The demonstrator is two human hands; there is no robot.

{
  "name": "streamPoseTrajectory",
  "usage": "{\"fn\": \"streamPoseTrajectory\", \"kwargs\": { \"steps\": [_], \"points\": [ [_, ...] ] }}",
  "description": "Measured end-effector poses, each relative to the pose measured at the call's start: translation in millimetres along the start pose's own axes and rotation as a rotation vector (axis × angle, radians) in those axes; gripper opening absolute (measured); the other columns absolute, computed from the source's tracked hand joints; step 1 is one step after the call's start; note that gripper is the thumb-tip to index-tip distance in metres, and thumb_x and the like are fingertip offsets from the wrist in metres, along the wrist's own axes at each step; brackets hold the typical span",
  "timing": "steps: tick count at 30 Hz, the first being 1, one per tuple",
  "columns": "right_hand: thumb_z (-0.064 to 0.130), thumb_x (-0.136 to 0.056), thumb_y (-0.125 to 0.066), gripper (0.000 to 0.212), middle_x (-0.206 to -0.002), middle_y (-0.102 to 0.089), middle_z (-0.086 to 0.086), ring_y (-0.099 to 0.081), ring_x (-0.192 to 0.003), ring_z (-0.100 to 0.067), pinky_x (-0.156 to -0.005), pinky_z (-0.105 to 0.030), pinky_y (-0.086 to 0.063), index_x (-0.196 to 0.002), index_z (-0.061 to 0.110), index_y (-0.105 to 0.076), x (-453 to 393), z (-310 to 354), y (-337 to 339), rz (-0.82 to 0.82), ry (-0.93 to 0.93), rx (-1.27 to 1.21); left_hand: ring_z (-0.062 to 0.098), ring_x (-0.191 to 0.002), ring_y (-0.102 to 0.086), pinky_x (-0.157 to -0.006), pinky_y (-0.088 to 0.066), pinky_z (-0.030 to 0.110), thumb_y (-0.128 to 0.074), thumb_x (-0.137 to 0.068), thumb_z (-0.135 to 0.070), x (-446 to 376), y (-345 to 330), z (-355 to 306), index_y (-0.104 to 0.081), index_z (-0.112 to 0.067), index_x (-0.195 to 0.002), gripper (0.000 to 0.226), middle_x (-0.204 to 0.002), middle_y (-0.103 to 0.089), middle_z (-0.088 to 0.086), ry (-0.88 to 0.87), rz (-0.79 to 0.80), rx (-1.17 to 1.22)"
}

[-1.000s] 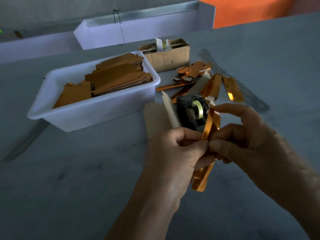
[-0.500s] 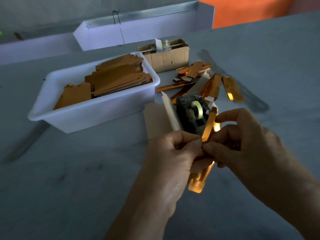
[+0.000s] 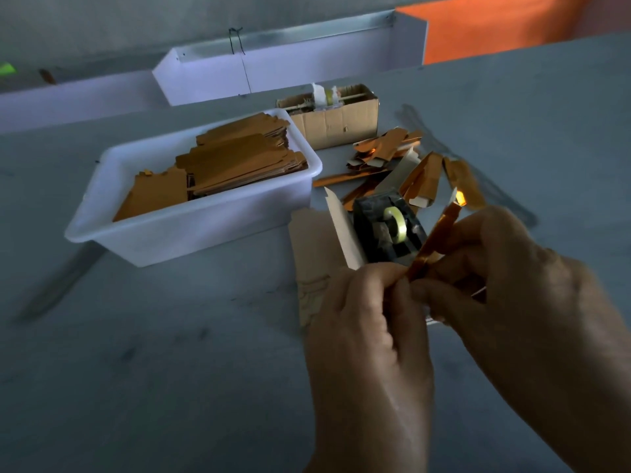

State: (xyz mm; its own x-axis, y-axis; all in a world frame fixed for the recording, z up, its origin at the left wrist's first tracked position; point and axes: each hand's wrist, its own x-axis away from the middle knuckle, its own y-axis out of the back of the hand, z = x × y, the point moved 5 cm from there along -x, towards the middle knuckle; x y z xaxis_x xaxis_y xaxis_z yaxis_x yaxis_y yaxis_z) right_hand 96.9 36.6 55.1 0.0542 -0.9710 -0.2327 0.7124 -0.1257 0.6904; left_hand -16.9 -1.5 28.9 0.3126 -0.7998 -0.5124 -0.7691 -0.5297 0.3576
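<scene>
Raised since a second ago, its lower end now hidden behind the fingers, a narrow gold foil card strip [image 3: 433, 240] tilts above the grey table [image 3: 136, 370], near a white plastic tub [image 3: 191, 233] and just before a black tape dispenser [image 3: 386, 230]. Left hand [image 3: 368, 336] and right hand [image 3: 512, 288] both pinch its lower part.
</scene>
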Motion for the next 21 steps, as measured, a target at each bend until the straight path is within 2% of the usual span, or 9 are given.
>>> {"fn": "streamPoseTrajectory", "kwargs": {
  "steps": [2, 4, 8, 10, 13, 15, 17, 19, 21],
  "points": [
    [0.063, -0.052, -0.062, 0.046, -0.059, -0.063, 0.013, -0.057, -0.054, 0.000, -0.045, -0.012, -0.033, -0.081, 0.031, -0.046, -1, 0, 4, -0.035, 0.019, 0.033, 0.003, -0.066, -0.068, -0.058, -0.054, 0.021, -0.062, -0.085, -0.023, -2, 6, 3, -0.070, -0.024, -0.083, 0.008, -0.074, -0.071, -0.005, 0.088, -0.024, 0.096],
    [0.070, -0.047, -0.057, 0.052, -0.062, -0.063, 0.011, -0.060, -0.059, -0.002, -0.050, -0.018, -0.037, -0.082, 0.033, -0.055, -4, -5, 3, 0.017, 0.029, -0.039, 0.003, -0.065, -0.070, -0.059, -0.055, 0.017, -0.067, -0.082, -0.019, -3, 9, 8, -0.072, -0.025, -0.084, 0.008, -0.072, -0.073, -0.007, 0.227, 0.012, 0.284],
    [0.046, -0.054, -0.070, 0.033, -0.077, -0.074, -0.001, -0.070, -0.072, -0.019, -0.075, -0.044, -0.056, -0.082, 0.029, -0.072, -10, -14, -11, 0.350, -0.013, -0.560, 0.015, -0.068, -0.072, -0.062, -0.060, 0.031, -0.074, -0.076, -0.010, -8, 8, 15, -0.065, -0.036, -0.101, 0.038, -0.069, -0.069, 0.003, 0.515, 0.097, 0.618],
    [0.038, -0.056, -0.071, 0.030, -0.079, -0.074, -0.006, -0.072, -0.073, -0.023, -0.073, -0.040, -0.059, -0.084, 0.026, -0.074, -12, -12, -12, 0.389, 0.024, -0.635, 0.017, -0.063, -0.072, -0.054, -0.058, 0.028, -0.072, -0.080, -0.004, -13, 9, 18, -0.059, -0.031, -0.107, 0.040, -0.073, -0.071, 0.006, 0.619, 0.149, 0.700],
    [0.027, -0.058, -0.072, 0.024, -0.077, -0.074, -0.006, -0.072, -0.069, -0.016, -0.061, -0.021, -0.056, -0.080, 0.019, -0.075, -28, -16, -8, 0.317, -0.018, -0.822, 0.006, -0.063, -0.070, -0.048, -0.053, 0.019, -0.066, -0.084, -0.039, -28, 23, 13, -0.063, -0.030, -0.105, 0.022, -0.081, -0.074, -0.010, 0.397, 0.263, 0.398],
    [0.015, -0.066, -0.069, 0.013, -0.074, -0.074, -0.002, -0.071, -0.067, -0.011, -0.060, -0.018, -0.054, -0.079, 0.012, -0.071, -54, -33, -5, 0.192, -0.148, -0.999, -0.007, -0.073, -0.067, -0.054, -0.051, 0.011, -0.060, -0.085, -0.057, -33, 42, 17, -0.066, -0.034, -0.095, 0.025, -0.086, -0.071, -0.023, 0.189, 0.152, 0.079],
    [0.011, -0.082, -0.063, 0.004, -0.071, -0.072, 0.002, -0.069, -0.068, -0.007, -0.061, -0.017, -0.054, -0.081, 0.014, -0.065, -86, -62, -1, -0.008, -0.291, -1.034, -0.012, -0.089, -0.064, -0.068, -0.048, 0.006, -0.060, -0.079, -0.062, -29, 53, 31, -0.064, -0.040, -0.099, 0.030, -0.100, -0.068, -0.027, 0.183, 0.082, -0.060],
    [0.014, -0.089, -0.062, 0.006, -0.082, -0.071, -0.001, -0.069, -0.073, -0.009, -0.064, -0.020, -0.055, -0.083, 0.016, -0.062, -115, -95, -2, -0.178, -0.416, -0.966, -0.003, -0.111, -0.059, -0.091, -0.047, 0.015, -0.066, -0.064, -0.062, -13, 47, 50, -0.059, -0.040, -0.120, 0.060, -0.121, -0.062, -0.022, 0.240, 0.161, -0.152],
    [0.016, -0.089, -0.063, 0.006, -0.088, -0.068, -0.004, -0.068, -0.074, -0.011, -0.060, -0.021, -0.055, -0.084, 0.016, -0.061, -137, -123, -10, -0.286, -0.525, -0.881, 0.008, -0.117, -0.060, -0.097, -0.046, 0.020, -0.072, -0.057, -0.052, 4, 36, 69, -0.058, -0.021, -0.130, 0.080, -0.126, -0.064, -0.007, 0.256, 0.230, -0.143]
  ]
}}
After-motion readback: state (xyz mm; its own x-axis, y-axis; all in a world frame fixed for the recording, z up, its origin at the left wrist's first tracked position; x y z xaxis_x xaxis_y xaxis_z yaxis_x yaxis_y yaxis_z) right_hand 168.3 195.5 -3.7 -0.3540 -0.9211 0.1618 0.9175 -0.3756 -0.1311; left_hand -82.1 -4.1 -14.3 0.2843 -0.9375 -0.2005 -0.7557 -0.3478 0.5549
